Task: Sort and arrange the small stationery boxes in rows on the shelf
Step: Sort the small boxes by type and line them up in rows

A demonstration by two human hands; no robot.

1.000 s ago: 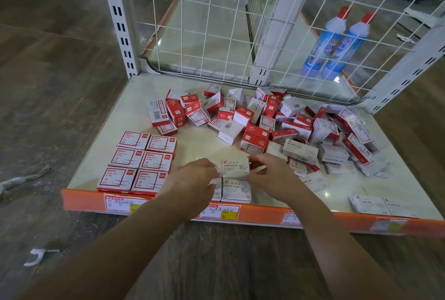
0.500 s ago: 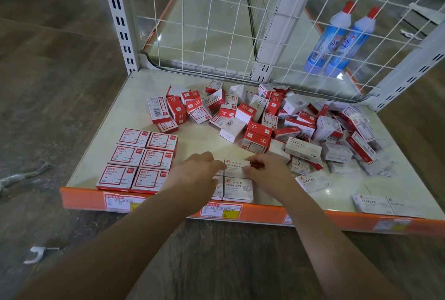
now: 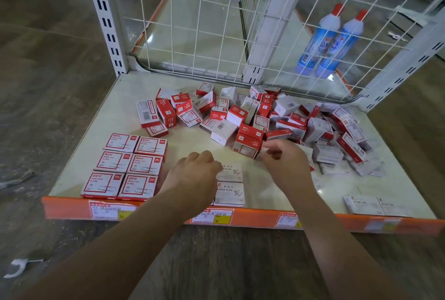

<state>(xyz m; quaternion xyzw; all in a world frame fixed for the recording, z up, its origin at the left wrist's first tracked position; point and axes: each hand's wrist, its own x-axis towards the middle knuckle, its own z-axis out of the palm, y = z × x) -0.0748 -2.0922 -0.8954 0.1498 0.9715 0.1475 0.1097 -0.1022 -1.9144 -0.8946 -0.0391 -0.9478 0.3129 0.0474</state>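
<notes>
left hand (image 3: 192, 174): fingers curling loosely, resting by the white paper-clip boxes (image 3: 230, 183) at the shelf (image 3: 79, 167) front, gripping nothing visible
right hand (image 3: 286, 167): reaching at the loose pile (image 3: 265, 119); fingers curling, cannot tell if pinching a box
sorted: red boxes (image 3: 127, 167) sitting in rows front-left
handling: looking light, stiff card, crushable; pinching across short sides likely working best

Left hand (image 3: 192, 174) covering the left part of the white paper-clip boxes (image 3: 230, 183) at lower centre, right hand's (image 3: 286, 167) fingertips blurred, orange shelf-edge price labels (image 3: 212, 217) unreadable, both forearms cut off by the bottom edge
</notes>
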